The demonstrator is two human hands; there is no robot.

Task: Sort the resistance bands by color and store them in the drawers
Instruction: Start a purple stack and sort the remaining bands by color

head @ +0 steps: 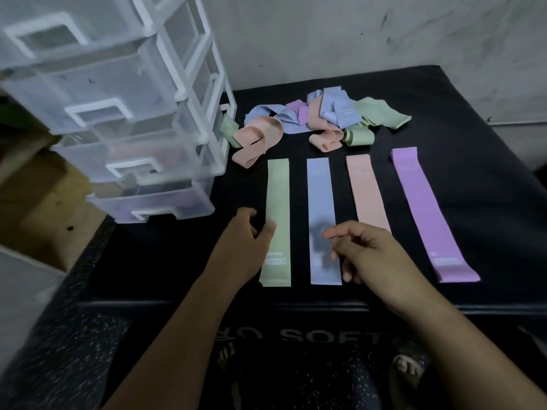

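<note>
Four flat stacks of resistance bands lie side by side on the black mat: green, blue, peach and purple. Behind them sits a tangled pile of mixed bands. My left hand rests at the left edge of the green stack, thumb touching it, fingers loosely curled. My right hand hovers over the near end of the blue and peach stacks, fingers relaxed and holding nothing. The clear plastic drawer unit stands at the left with its drawers pulled partly out.
The lowest drawer shows purple inside, and the one above it a peach tint. A grey wall runs behind the mat. A cardboard box sits left of the drawers. My sandalled feet are below the mat's front edge.
</note>
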